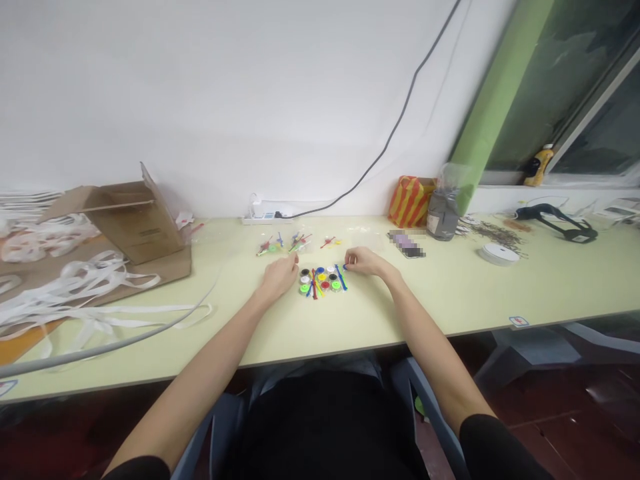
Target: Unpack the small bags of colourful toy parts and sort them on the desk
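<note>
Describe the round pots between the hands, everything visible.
The pots are small, shallow and round, seemingly plastic, with contents or lids in black, white, blue, yellow, red and green. They stand in a tight cluster on the table, with coloured sticks lying across and among them. The left hand is just left of them, the right hand just right; neither clearly touches a pot.

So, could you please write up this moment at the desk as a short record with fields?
Left hand: beside the tubs; holding unclear
Right hand: fingers at the top of a blue plastic stick; grip unclear
Between the hands: small round tubs in mixed colours, with coloured plastic sticks
Just behind: clear bags of small coloured pieces
Surface: pale yellow desk
Rest: cardboard box, white straps, power strip, striped bag, grey jar, white roll
</note>
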A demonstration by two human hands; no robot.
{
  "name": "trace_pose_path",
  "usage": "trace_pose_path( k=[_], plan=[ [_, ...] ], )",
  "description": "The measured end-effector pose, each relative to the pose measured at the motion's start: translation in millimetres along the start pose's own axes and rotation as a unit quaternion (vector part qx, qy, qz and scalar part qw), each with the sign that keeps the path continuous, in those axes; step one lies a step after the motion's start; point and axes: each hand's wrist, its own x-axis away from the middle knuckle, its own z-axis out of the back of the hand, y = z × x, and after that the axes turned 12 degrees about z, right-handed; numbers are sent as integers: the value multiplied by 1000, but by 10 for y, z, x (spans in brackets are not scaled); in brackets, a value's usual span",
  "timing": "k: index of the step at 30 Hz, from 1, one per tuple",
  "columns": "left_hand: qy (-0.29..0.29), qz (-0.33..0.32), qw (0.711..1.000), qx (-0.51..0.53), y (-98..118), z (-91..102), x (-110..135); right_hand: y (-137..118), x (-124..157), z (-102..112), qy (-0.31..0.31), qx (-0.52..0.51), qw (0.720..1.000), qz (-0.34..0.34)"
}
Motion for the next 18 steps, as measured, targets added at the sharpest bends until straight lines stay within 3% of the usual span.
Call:
trace_pose_path(
  k=[5, 10, 15, 18],
  plan=[
    [-15, -1, 1000, -7, 8, 20, 7, -5, 22, -4, 10, -9, 1000, 2],
    [-16, 2, 1000, -8, 20, 38, 18, 58, 4, -4, 92, 24, 995, -5],
    [-23, 4, 1000, -19, 20, 31, 20, 161, -366, -29, 174, 122, 977, -34],
    [-24, 6, 999, -23, 7, 20, 23, 194, -643, -60, 116, 157, 981, -14]
  ],
)
